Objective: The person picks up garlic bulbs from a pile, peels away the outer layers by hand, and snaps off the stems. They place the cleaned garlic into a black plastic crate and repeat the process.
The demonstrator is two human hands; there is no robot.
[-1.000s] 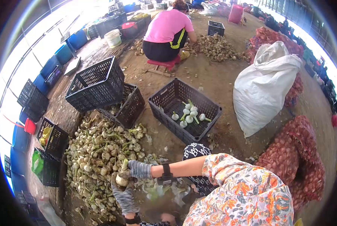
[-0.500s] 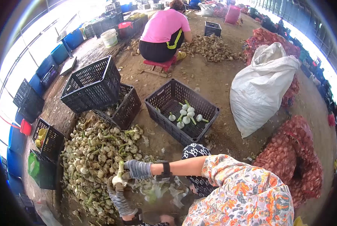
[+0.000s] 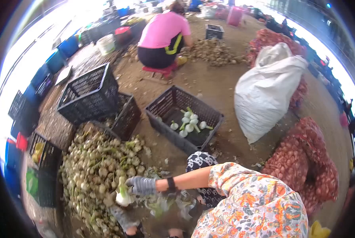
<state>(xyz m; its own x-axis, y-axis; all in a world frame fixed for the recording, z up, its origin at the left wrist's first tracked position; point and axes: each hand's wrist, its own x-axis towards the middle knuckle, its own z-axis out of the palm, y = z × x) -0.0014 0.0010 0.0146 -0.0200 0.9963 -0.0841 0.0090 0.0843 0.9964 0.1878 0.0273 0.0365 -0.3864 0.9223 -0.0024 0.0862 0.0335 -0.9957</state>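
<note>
My right hand [image 3: 142,185], in a grey knitted glove, is closed on the green stem of a garlic bulb [image 3: 125,198]. The bulb is white and hangs below the fingers, over the edge of a large pile of unpeeled garlic [image 3: 94,170]. Lower down, my left hand [image 3: 122,217], gloved too, is apart from that bulb and close to the pile's edge; its fingers are blurred. Beyond my knee, a black plastic crate [image 3: 161,126] contains several clean white bulbs [image 3: 189,121] with green stems.
Stacked black crates [image 3: 88,95] stand behind the pile. On the right are a white sack [image 3: 264,95] and red net bags of garlic [image 3: 300,162]. Peeled skins [image 3: 161,206] litter the ground beside my hands. A person in pink [image 3: 163,35] sits on a low stool ahead.
My left hand has moved down and away from the bulb it was touching. The bulb has dropped slightly in my right hand. The whole view has shifted a little.
</note>
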